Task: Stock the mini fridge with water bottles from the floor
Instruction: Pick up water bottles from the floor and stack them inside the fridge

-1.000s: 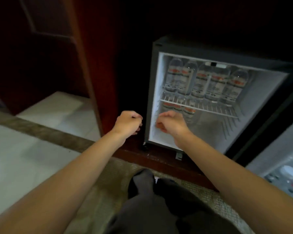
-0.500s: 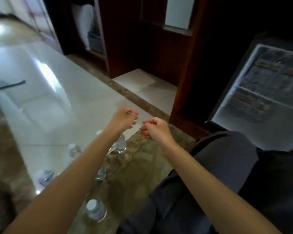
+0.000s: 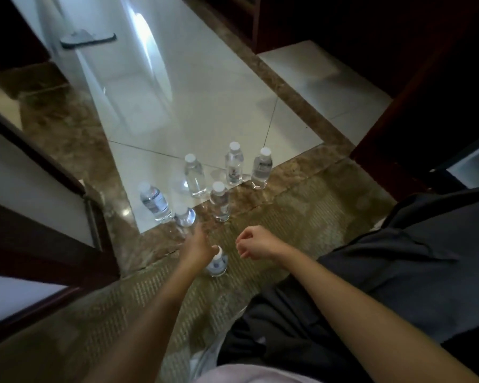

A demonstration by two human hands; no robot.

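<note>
Several clear water bottles with white caps stand on the floor where the pale tile meets the brown marble border. The far ones are bottle [image 3: 234, 164], bottle [image 3: 262, 168] and bottle [image 3: 194, 175]. My left hand [image 3: 197, 246] reaches forward, fingers stretched toward a blurred bottle [image 3: 184, 217], and holds nothing. Another bottle [image 3: 217, 264] stands just right of that wrist. My right hand [image 3: 256, 244] hovers loosely curled over the patterned carpet, holding nothing. Only a corner of the open mini fridge [image 3: 473, 160] shows at the right edge.
Dark wooden cabinetry [image 3: 426, 92] rises on the right beside the fridge. A white panel with a dark wood frame [image 3: 39, 189] stands close on the left. A dark flat object [image 3: 86, 40] lies on the far tile. My knees in dark trousers [image 3: 398, 258] fill the lower right.
My view swung left and down from the fridge to the bottles on the floor. My left hand opened and stretched down toward a bottle, and my right hand dropped low beside it.
</note>
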